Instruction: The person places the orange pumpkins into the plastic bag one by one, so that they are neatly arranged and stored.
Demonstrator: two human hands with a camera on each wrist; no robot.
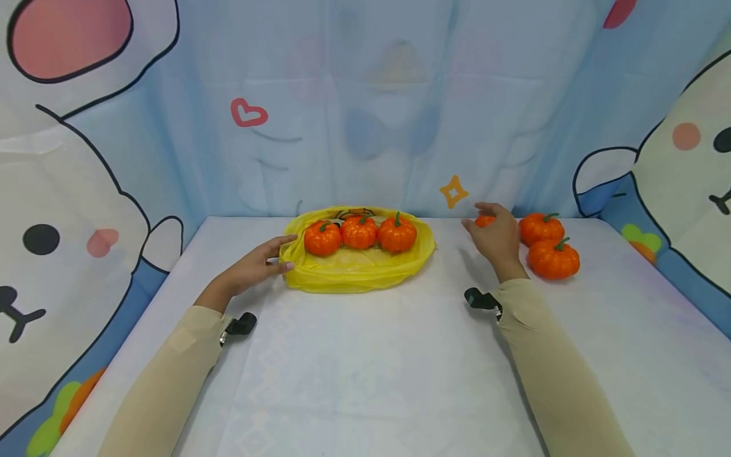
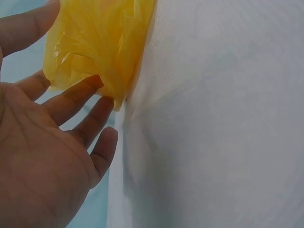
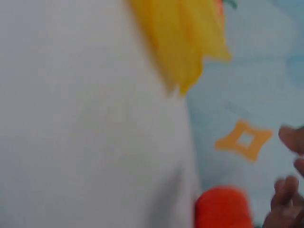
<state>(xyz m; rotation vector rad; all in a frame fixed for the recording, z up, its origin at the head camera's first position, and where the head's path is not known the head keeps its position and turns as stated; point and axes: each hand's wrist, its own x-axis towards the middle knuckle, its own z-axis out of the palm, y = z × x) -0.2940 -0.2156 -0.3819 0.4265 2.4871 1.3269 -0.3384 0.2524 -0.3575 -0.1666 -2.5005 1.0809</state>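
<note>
Three small orange pumpkins sit in a row in a yellow plastic bag, its mouth spread wide. My left hand is at the bag's left side, fingers spread and lightly bent; in the left wrist view some fingertips touch the plastic. At the back right, my right hand is raised with thumb and fingers apart. Part of another orange pumpkin shows between them. In the blurred right wrist view, a pumpkin appears apart from the visible fingers.
Two more orange pumpkins stand on the white-covered table, to the right of my right hand. A light blue curtain with cartoon prints hangs behind the table's back edge. Cartoon-printed cloth also flanks both sides.
</note>
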